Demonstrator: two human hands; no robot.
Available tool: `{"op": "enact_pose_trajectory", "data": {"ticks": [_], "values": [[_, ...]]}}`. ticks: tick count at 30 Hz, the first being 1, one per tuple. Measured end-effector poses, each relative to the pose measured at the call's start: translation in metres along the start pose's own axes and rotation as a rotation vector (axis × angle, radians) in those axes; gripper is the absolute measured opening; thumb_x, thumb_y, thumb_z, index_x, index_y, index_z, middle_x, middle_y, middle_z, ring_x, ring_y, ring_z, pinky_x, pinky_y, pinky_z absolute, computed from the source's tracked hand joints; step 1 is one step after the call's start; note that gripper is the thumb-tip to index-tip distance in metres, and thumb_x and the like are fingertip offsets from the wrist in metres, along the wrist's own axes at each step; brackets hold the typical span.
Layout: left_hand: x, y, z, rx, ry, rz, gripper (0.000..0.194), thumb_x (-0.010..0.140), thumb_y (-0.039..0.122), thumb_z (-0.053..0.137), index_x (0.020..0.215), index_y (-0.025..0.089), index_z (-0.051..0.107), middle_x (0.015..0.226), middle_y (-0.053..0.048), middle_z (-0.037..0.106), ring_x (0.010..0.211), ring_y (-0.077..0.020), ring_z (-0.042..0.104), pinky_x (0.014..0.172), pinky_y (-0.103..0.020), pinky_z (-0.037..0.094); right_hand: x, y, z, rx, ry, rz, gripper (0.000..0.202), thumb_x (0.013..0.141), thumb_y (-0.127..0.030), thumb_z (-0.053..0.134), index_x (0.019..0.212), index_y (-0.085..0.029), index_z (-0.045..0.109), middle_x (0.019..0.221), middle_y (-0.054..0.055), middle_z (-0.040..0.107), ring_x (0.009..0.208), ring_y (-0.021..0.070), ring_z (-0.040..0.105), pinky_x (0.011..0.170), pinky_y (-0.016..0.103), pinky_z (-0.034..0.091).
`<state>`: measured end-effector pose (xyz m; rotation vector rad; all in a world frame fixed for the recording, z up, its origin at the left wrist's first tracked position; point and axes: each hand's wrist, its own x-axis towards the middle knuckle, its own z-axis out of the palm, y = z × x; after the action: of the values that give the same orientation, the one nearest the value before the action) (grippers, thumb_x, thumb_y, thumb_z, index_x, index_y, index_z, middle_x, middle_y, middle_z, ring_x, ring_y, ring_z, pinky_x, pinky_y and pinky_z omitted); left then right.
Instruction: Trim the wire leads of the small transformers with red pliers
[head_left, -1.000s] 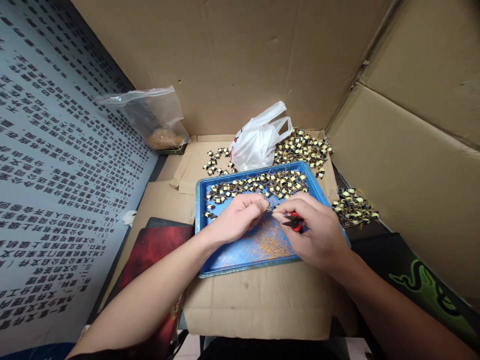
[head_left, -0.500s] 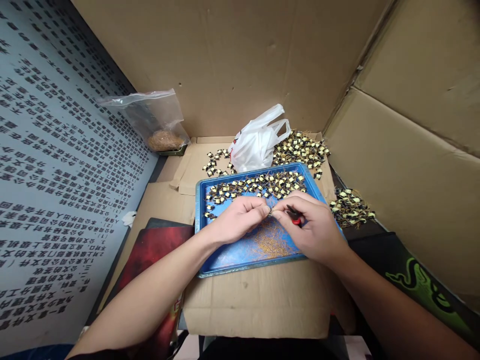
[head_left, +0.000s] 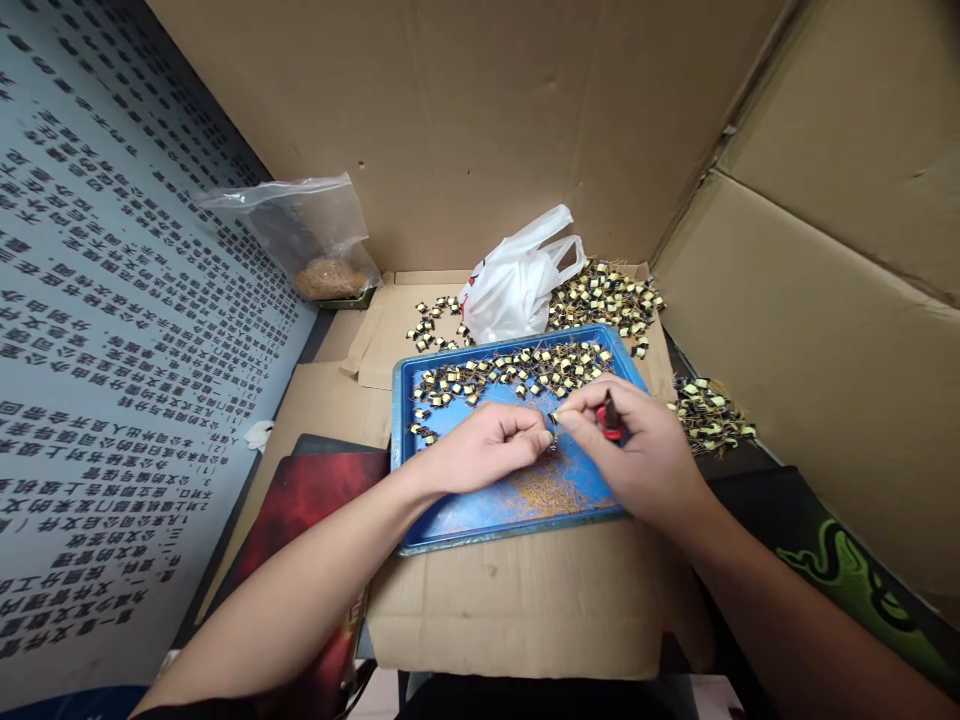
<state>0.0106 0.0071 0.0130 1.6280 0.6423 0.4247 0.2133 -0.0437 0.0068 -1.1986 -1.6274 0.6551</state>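
Over the blue tray (head_left: 442, 535), my left hand (head_left: 491, 445) is closed, thumb pressed to its curled fingers. Bits of metal show at its thumb tip, too small to make out. My right hand (head_left: 637, 440) faces it, slightly apart, with thumb and forefinger pinching something tiny and yellowish. Held within that same hand are red-handled cutters (head_left: 611, 420), partly hidden by the fingers. Small yellow-and-black coils (head_left: 517, 370) with copper wire leads line the tray's far side. Loose copper wire clippings (head_left: 544, 492) lie in the tray below my hands.
Behind the tray sits a white plastic bag (head_left: 510, 290), beside a heap of coils (head_left: 607, 300) on cardboard. More coils (head_left: 709, 420) lie at the right. A clear zip bag (head_left: 330, 270) holds copper-coloured clippings at back left. Cardboard walls (head_left: 465, 130) stand behind and right.
My hands have drawn a little apart at the fingertips. The left has shifted slightly right and down; the right has moved slightly right, with the cutters still in it.
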Motion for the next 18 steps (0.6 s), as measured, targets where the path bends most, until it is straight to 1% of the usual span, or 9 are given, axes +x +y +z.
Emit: {"op": "enact_pose_trajectory", "data": {"ticks": [2,4,7,9,11,14,16,17,18], "values": [[-0.001,-0.001,0.002,-0.031,-0.003,-0.014,0.043,0.1,0.048,0.054,0.069,0.02,0.044,0.063,0.006,0.037,0.058,-0.0105,0.03,0.057,-0.026,0.027,0.003,0.001,-0.003,0.105,0.009,0.138,0.014,0.097,-0.028,0.065,0.084,-0.021,0.066,0.074,-0.001,0.059,0.064,0.0145,0.052,0.058,0.028,0.042],[-0.001,-0.003,0.003,-0.099,0.023,-0.02,0.042,0.101,0.051,0.052,0.073,0.02,0.046,0.063,0.006,0.04,0.056,-0.0104,0.033,0.056,-0.026,0.028,0.006,0.003,-0.005,0.232,-0.062,0.256,0.018,0.096,-0.034,0.067,0.085,-0.02,0.066,0.069,-0.003,0.055,0.058,0.0125,0.046,0.054,0.027,0.038],[-0.001,-0.006,0.003,-0.177,0.064,-0.015,0.041,0.1,0.052,0.056,0.075,0.02,0.047,0.063,0.006,0.041,0.055,-0.0097,0.035,0.054,-0.025,0.029,0.007,0.004,-0.004,0.387,-0.231,0.342,0.023,0.093,-0.04,0.072,0.083,-0.019,0.065,0.064,-0.006,0.049,0.054,0.011,0.039,0.052,0.027,0.034],[-0.001,-0.008,0.002,-0.188,0.077,-0.001,0.042,0.1,0.052,0.057,0.075,0.019,0.048,0.063,0.006,0.04,0.054,-0.0093,0.034,0.054,-0.025,0.028,0.006,0.004,0.0,0.462,-0.271,0.371,0.025,0.091,-0.041,0.074,0.083,-0.02,0.064,0.063,-0.007,0.047,0.054,0.0105,0.038,0.051,0.027,0.032],[0.0,-0.009,0.001,-0.188,0.086,0.016,0.043,0.101,0.052,0.058,0.075,0.019,0.049,0.062,0.006,0.04,0.054,-0.009,0.033,0.053,-0.024,0.027,0.004,0.006,0.003,0.51,-0.248,0.405,0.027,0.089,-0.042,0.077,0.083,-0.02,0.063,0.063,-0.007,0.047,0.054,0.0104,0.039,0.051,0.027,0.031],[-0.001,-0.01,0.0,-0.177,0.134,0.021,0.044,0.1,0.054,0.058,0.075,0.019,0.049,0.061,0.007,0.04,0.054,-0.0091,0.034,0.053,-0.024,0.027,0.0,0.009,0.005,0.54,-0.125,0.459,0.032,0.086,-0.044,0.081,0.085,-0.021,0.058,0.066,-0.007,0.049,0.055,0.0105,0.042,0.052,0.026,0.032],[-0.001,-0.011,-0.001,-0.163,0.174,0.018,0.045,0.099,0.055,0.058,0.074,0.019,0.048,0.061,0.007,0.041,0.054,-0.0091,0.034,0.053,-0.024,0.027,-0.001,0.012,0.004,0.552,-0.059,0.484,0.035,0.086,-0.044,0.082,0.085,-0.022,0.055,0.065,-0.008,0.048,0.055,0.0103,0.042,0.052,0.026,0.031],[-0.001,-0.012,-0.001,-0.158,0.189,0.021,0.045,0.099,0.055,0.058,0.074,0.019,0.047,0.061,0.007,0.041,0.054,-0.0091,0.034,0.053,-0.024,0.027,-0.001,0.013,0.003,0.56,-0.065,0.489,0.035,0.087,-0.045,0.081,0.085,-0.022,0.055,0.065,-0.008,0.046,0.055,0.0103,0.041,0.052,0.026,0.031],[-0.001,-0.012,-0.001,-0.154,0.197,0.028,0.045,0.1,0.055,0.058,0.074,0.019,0.047,0.061,0.007,0.041,0.054,-0.009,0.034,0.053,-0.024,0.027,-0.001,0.013,0.002,0.566,-0.108,0.486,0.033,0.089,-0.046,0.079,0.086,-0.022,0.056,0.064,-0.008,0.046,0.055,0.0104,0.041,0.052,0.026,0.03]]}}
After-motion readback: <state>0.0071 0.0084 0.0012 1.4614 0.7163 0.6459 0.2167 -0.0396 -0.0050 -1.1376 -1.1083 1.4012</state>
